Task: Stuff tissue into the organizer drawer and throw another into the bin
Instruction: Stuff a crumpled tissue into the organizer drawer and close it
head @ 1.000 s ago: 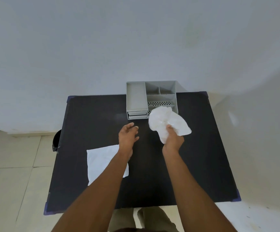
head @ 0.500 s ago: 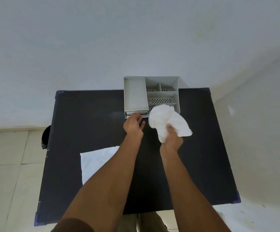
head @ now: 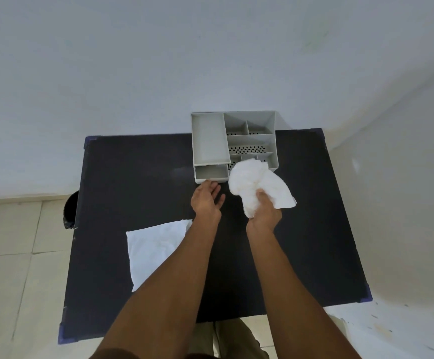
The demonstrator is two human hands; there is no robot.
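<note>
A grey desk organizer [head: 208, 137] stands at the far edge of the black table [head: 138, 182]. Its small drawer [head: 211, 172] at the lower left is pulled out and shows an empty inside. My left hand [head: 206, 200] is at the drawer's front edge, fingertips touching it, fingers loosely curled. My right hand [head: 263, 209] grips a crumpled white tissue [head: 254, 183] just right of the drawer, in front of the organizer. A second flat white tissue [head: 153, 251] lies on the table under my left forearm.
A dark bin [head: 70, 211] stands on the tiled floor by the table's left edge, mostly hidden by the tabletop. White walls close in behind and to the right of the table.
The drawer has come out from the organizer under my left hand. My right hand with the crumpled tissue has stayed beside it.
</note>
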